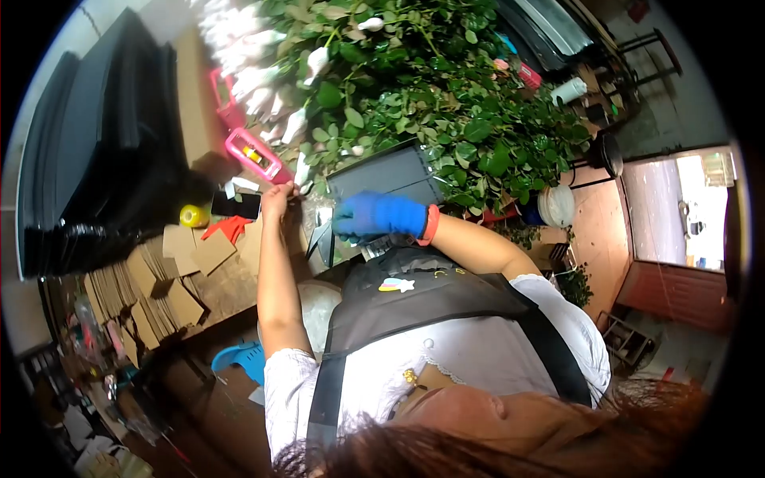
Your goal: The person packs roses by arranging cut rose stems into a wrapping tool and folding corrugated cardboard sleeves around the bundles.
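My left hand (pixel 276 201) is bare, its fingers pinched together beside a pink plastic holder (pixel 256 156) and a white flower bud (pixel 302 170). Whatever lies between those fingertips is too small to make out. A blue work glove covers my right hand (pixel 381 216), which is curled in front of my dark apron (pixel 414 303); what it grips is hidden. Close to the gloved fingers are a dark strap-like piece (pixel 321 243) and a grey, black-edged tray (pixel 390 179). Leafy green stems (pixel 446 119) with white wrapped-looking buds (pixel 263 88) lie heaped beyond both hands.
On the bench at left are a black phone (pixel 237 205), a roll of yellow tape (pixel 193 215), a red cloth-like piece (pixel 228 229) and cardboard pieces (pixel 159 279). Tall black panels (pixel 103 135) stand behind them. A white bucket (pixel 556 206) is at right, a blue chair (pixel 241 361) below.
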The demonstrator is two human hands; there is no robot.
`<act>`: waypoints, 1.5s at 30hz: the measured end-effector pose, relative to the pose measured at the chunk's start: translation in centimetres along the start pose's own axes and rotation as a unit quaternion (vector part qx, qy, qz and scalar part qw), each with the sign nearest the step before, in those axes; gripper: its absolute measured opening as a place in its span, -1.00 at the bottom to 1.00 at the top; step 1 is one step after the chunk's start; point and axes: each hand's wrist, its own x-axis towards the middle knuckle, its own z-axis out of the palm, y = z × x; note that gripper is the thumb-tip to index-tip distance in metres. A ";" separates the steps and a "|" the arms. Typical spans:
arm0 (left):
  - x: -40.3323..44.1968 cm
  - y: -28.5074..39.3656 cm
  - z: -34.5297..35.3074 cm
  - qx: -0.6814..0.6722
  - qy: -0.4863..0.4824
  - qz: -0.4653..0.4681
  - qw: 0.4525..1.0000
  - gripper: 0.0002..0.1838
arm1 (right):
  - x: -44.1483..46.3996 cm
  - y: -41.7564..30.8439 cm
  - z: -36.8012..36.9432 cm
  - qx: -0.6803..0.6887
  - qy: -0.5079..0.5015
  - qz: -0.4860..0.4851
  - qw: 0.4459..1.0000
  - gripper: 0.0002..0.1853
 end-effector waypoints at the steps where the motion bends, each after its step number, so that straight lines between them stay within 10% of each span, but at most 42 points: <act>1: -2.2 2.0 1.6 -0.048 0.014 0.026 0.998 -0.78 | -1.0 0.4 -0.1 -0.018 0.007 -0.035 0.999 -0.68; 8: -11.1 12.8 15.8 0.363 -0.075 0.487 0.791 -0.88 | -15.3 5.8 -4.6 0.255 -0.049 -0.126 0.957 -0.62; 16: -4.9 9.8 32.6 0.695 0.048 0.445 0.563 -0.80 | -17.8 14.7 -4.6 0.514 0.187 -0.072 0.834 -0.53; 23: -4.6 11.4 35.2 0.771 -0.073 0.136 0.618 -0.53 | -16.4 23.3 0.3 0.483 0.135 0.040 0.864 -0.63; 28: -3.4 10.4 34.8 0.772 -0.041 0.137 0.619 -0.49 | -9.9 29.1 0.5 0.455 0.134 0.066 0.878 -0.57; 31: -3.6 10.5 34.8 0.760 -0.032 0.128 0.637 -0.51 | -7.8 32.9 0.9 0.489 0.151 0.008 0.859 -0.45; 33: -4.7 12.0 35.5 0.743 -0.061 0.106 0.658 -0.49 | -6.9 35.8 2.2 0.643 0.158 -0.020 0.749 -0.38; 35: -5.6 11.7 34.9 0.691 -0.067 0.190 0.694 -0.51 | -14.3 25.4 -1.8 0.242 0.158 0.120 0.950 -0.16; 36: -5.5 11.1 34.1 0.642 -0.066 0.263 0.717 -0.53 | -14.3 25.2 -1.7 0.246 0.160 0.142 0.945 -0.11; 39: -7.5 11.0 31.5 0.372 -0.067 0.488 0.787 -0.54 | -13.6 25.8 -1.0 -0.337 0.099 -0.104 0.930 -0.51; 40: -8.5 10.5 29.8 0.281 -0.056 0.485 0.826 -0.56 | -15.3 21.2 -1.6 -0.075 0.157 -0.045 0.984 -0.66; 45: -17.5 6.2 18.4 0.032 0.280 0.372 0.884 -0.72 | -14.0 6.8 -2.6 -0.100 0.233 -0.368 0.895 -0.67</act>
